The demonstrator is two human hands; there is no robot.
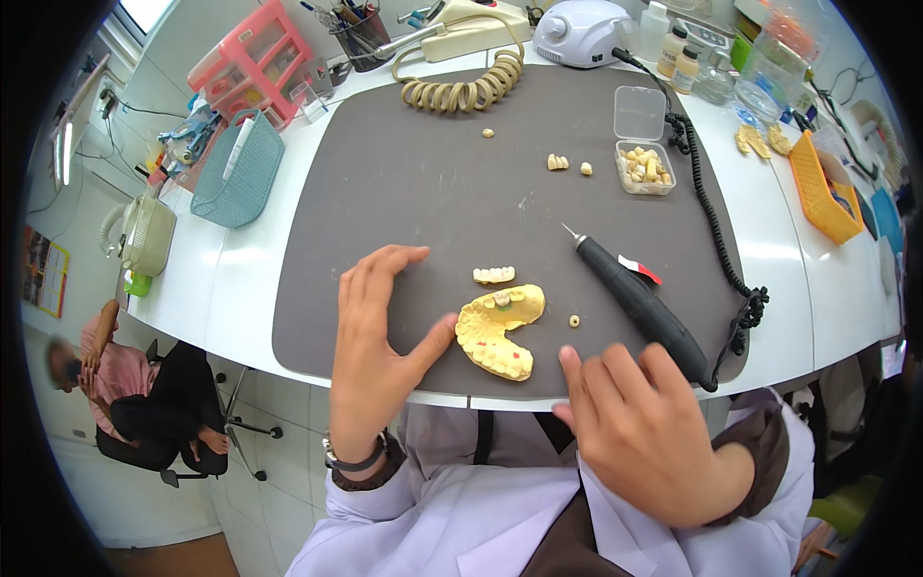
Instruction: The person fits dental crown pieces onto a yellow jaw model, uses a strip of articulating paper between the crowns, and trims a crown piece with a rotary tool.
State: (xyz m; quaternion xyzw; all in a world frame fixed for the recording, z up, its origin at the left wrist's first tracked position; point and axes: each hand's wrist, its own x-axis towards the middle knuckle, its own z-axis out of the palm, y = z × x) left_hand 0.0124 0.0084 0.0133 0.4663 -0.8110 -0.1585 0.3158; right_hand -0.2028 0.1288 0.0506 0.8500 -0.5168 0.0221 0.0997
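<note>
A yellow plaster dental arch model [500,332] lies on the dark grey mat [423,183] near the table's front edge. My left hand [377,341] rests flat on the mat just left of it, fingers spread, thumb almost touching the model. My right hand [639,433] hovers at the front edge to the model's right, fingers apart, holding nothing. A small row of pale teeth [494,275] lies just beyond the model, and a tiny ring-shaped piece [574,321] sits to its right. A black handpiece [639,303] with a thin bur lies diagonally on the mat.
A clear open box of tooth pieces [644,168] and loose teeth [559,163] lie farther back. A coiled beige hose [463,91], white motor unit [580,31], teal basket [237,173], pink drawers [252,65] and orange tray [823,192] ring the mat. A person sits at lower left [135,385].
</note>
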